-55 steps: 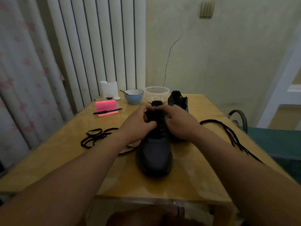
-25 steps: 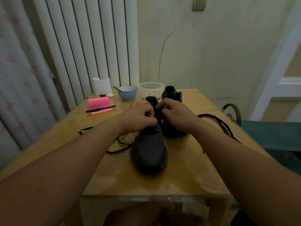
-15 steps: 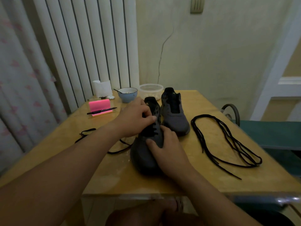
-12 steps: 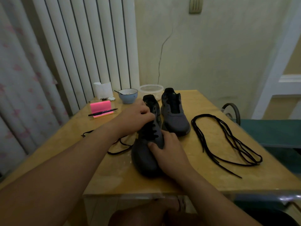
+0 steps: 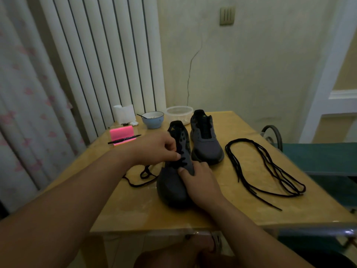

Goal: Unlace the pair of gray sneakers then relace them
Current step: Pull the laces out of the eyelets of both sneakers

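- With my left hand (image 5: 154, 149) I pinch the thin black lace (image 5: 144, 172) at centre frame.
- My right hand (image 5: 201, 183) clasps the dark gray mesh sneaker (image 5: 172, 192), which lies toe-down-frame; I'd pull leftward.

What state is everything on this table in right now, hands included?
Near sneaker: partly laced, on the table.
Far sneaker: lace out, upright.
Threaded lace: in the near sneaker, tail trailing left.
Loose lace: coiled on the table, in no shoe.
Left hand: pinches the threaded lace.
Right hand: grips the near sneaker's side.
Blue bowl: upright, utensil inside.
Pen: lying across the pink pad.
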The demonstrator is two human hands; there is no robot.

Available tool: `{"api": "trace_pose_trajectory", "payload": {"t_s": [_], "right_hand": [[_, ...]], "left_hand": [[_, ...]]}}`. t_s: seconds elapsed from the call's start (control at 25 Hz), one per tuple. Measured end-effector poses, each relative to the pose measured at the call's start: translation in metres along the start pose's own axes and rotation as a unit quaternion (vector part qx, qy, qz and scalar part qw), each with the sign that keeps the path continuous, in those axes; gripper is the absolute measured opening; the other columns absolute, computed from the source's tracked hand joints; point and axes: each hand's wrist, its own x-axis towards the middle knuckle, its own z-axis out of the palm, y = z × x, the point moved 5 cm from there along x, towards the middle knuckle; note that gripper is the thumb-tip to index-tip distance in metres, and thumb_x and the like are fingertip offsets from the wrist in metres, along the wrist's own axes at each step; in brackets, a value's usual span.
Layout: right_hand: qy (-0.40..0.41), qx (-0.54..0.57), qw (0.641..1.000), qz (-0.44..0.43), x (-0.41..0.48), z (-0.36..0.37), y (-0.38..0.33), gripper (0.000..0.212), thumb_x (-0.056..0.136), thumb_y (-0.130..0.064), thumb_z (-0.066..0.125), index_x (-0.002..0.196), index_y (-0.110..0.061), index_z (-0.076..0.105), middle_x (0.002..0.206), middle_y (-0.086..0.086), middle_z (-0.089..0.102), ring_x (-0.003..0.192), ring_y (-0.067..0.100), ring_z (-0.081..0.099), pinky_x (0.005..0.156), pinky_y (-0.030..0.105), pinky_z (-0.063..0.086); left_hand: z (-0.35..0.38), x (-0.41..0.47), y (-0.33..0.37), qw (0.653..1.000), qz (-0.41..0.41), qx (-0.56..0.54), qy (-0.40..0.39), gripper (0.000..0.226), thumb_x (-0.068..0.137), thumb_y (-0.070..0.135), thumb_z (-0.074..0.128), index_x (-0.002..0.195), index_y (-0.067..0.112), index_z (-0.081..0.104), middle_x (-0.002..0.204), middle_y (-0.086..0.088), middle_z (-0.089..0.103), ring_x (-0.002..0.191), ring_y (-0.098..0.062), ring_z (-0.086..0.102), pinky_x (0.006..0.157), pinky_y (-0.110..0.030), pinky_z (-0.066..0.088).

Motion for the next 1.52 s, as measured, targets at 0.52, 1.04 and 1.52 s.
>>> {"api": "trace_pose_trajectory", "payload": {"t_s": [0.52,1.04,1.52], "right_hand": [[-0.015,-0.013,0.991,-0.133,0.057,-0.061,-0.086,0.004,0.099,-0.026,0.065,0.100,-0.022,0.066,0.091,-0.007,0.063,0.083,0.010,0.060,0.074,0.031,0.047],[-0.126,0.245,0.960,-0.060,0.059,-0.079,-0.073,0.029,0.101,-0.030,0.063,0.075,-0.020,0.071,0.081,0.001,0.068,0.081,0.018,0.062,0.076,0.034,0.045],[-0.132,-0.253,0.958,0.001,0.053,-0.069,-0.058,0.046,0.097,-0.064,0.057,0.091,-0.019,0.061,0.086,0.004,0.065,0.077,0.017,0.062,0.067,0.034,0.049]], "left_hand": [[-0.036,0.013,0.022,0.991,0.022,-0.082,0.101,0.007,0.100,0.027,0.065,0.103,0.021,0.064,0.101,-0.001,0.065,0.091,-0.018,0.063,0.076,-0.031,0.052],[0.095,-0.009,-0.059,0.932,-0.111,-0.266,0.221,0.096,0.070,0.081,0.064,0.155,0.042,0.039,0.149,0.010,0.048,0.134,-0.016,0.050,0.111,-0.049,0.047],[0.100,-0.014,-0.057,0.918,-0.077,-0.304,0.244,0.067,0.077,0.075,0.066,0.139,0.059,0.044,0.128,0.024,0.064,0.115,-0.009,0.067,0.097,-0.047,0.058]]}}
